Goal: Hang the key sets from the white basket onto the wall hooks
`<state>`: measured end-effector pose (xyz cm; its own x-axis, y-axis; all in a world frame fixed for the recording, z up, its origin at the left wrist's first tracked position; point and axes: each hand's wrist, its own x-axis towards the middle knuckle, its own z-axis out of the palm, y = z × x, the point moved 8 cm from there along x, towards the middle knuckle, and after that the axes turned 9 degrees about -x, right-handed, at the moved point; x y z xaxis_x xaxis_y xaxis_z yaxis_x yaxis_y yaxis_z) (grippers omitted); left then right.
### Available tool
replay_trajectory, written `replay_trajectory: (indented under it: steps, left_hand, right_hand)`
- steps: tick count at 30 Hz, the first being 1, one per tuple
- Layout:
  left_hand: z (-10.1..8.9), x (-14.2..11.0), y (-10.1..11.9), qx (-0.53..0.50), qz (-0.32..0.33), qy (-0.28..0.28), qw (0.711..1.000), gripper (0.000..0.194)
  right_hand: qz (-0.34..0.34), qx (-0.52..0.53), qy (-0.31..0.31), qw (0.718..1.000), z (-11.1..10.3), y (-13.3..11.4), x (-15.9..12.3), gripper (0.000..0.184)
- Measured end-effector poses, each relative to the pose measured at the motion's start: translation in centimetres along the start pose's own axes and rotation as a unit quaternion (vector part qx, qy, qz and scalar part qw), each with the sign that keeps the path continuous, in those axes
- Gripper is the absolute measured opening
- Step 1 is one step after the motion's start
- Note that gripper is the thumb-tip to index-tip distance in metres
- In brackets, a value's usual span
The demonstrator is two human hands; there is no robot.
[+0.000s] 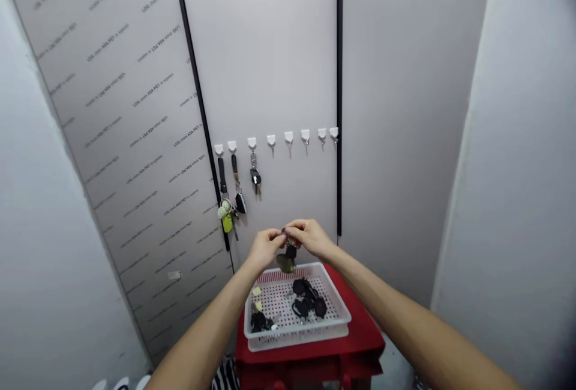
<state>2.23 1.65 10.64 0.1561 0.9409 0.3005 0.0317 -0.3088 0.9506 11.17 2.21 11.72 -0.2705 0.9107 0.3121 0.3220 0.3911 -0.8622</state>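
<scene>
Above a white perforated basket [299,337], my left hand [265,247] and my right hand [310,237] meet at the top of a bunch of keys [286,261]. Both hands are closed, thumb against fingers, pinching its ring. A dark fob and an olive-coloured piece dangle below the fingertips; the ring itself is mostly hidden. Inside the basket, black key fobs [308,299] lie at the right, and another dark key bunch [260,321] sits at the front left near small pale yellow tags [258,306].
A row of white adhesive hooks [288,137] runs across the pale cabinet door. Key sets [255,177] hang from the three leftmost hooks. Long black handles [339,108] stand along the door edges. The basket rests on a red stool [310,355]. Walls close in on both sides.
</scene>
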Motion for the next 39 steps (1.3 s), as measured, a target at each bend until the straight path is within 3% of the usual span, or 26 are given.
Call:
replay_trajectory:
  steps: [4,7,9,13,18,23,27,34,39]
  left_hand:
    - [-0.6,1.0,0.9,-0.022,0.005,0.048,0.999,0.016]
    - [-1.0,1.6,2.2,-0.022,0.0,0.06,0.998,0.013]
    - [-0.8,1.9,3.5,0.017,0.01,0.053,0.998,0.013]
    - [-0.9,2.9,5.9,0.091,0.049,0.067,0.992,0.012]
    - [-2.3,5.5,7.4,0.025,0.059,0.113,0.992,0.01]
    - [-3.1,8.3,9.5,0.083,0.118,0.148,0.978,0.02]
    - [-3.0,9.7,10.5,0.118,0.133,0.141,0.974,0.02]
    - [-3.3,9.9,9.0,0.123,0.118,0.135,0.976,0.019]
    - [-1.7,7.7,4.5,0.113,0.058,0.084,0.988,0.02]
  right_hand:
    - [-0.047,-0.002,0.062,0.997,-1.1,-1.2,0.2,0.019]
    - [-0.099,-0.014,0.053,0.994,-0.6,-1.5,0.1,0.024]
    - [-0.102,-0.013,0.053,0.993,-0.3,-1.1,0.2,0.03]
    - [-0.082,-0.001,0.13,0.988,-1.5,-1.1,1.2,0.031]
    - [-0.094,-0.062,0.191,0.975,-4.2,-4.4,5.5,0.027]
    - [-0.078,-0.111,0.286,0.949,-7.6,-7.5,10.5,0.03]
    - [-0.057,-0.132,0.328,0.934,-8.7,-8.9,13.7,0.031]
    - [0.023,-0.217,0.31,0.925,-8.3,-7.6,16.4,0.027]
    - [0.003,-0.233,0.306,0.923,-8.3,-6.7,13.7,0.026]
